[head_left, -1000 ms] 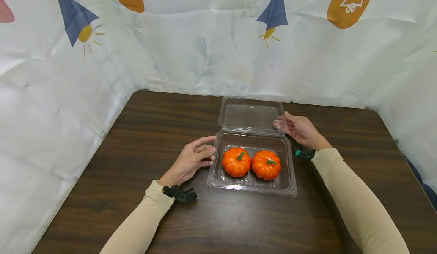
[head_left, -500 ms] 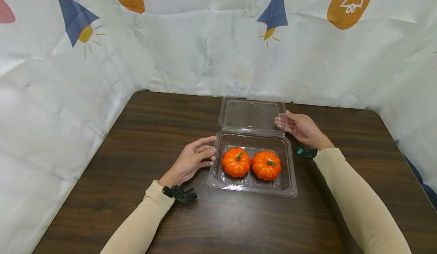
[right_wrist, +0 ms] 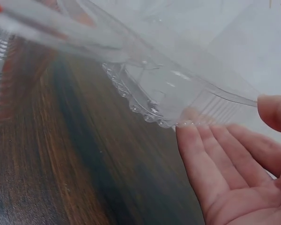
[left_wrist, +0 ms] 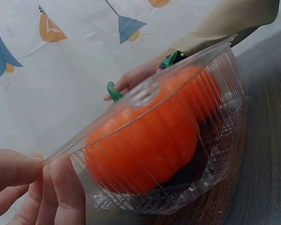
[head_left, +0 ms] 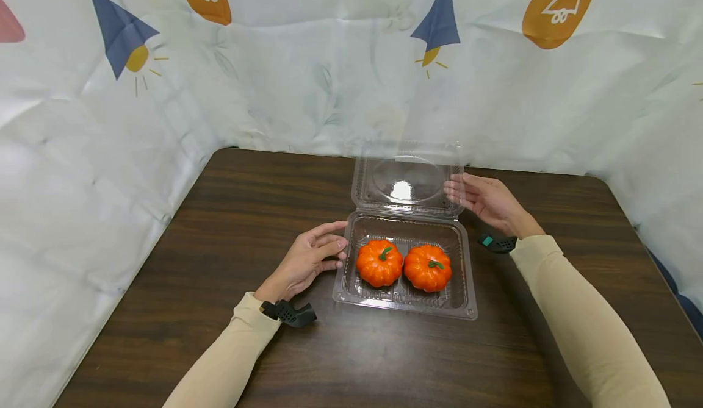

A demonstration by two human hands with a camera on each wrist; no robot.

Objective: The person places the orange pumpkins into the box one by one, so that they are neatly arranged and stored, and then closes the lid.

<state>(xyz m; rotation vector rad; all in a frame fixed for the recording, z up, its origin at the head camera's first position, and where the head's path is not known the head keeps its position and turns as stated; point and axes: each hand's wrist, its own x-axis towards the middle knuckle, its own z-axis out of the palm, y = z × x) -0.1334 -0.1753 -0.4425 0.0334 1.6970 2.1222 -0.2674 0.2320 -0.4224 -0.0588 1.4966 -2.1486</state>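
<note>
The clear clamshell container point(head_left: 405, 261) sits mid-table point(head_left: 219, 213), holding two pumpkins point(head_left: 379, 262). Treat its thin plastic as light, flexible and slippery. Your right hand point(head_left: 486, 204) lifts the lid point(head_left: 406, 179) by its edge with straight fingers; your left hand point(head_left: 307, 260), fingers relaxed, steadies the tray's left rim.

Two pumpkins point(head_left: 403, 266) side by side in clamshell container point(head_left: 403, 301) on worktop point(head_left: 219, 237); lid point(head_left: 406, 179) raised behind.
</note>
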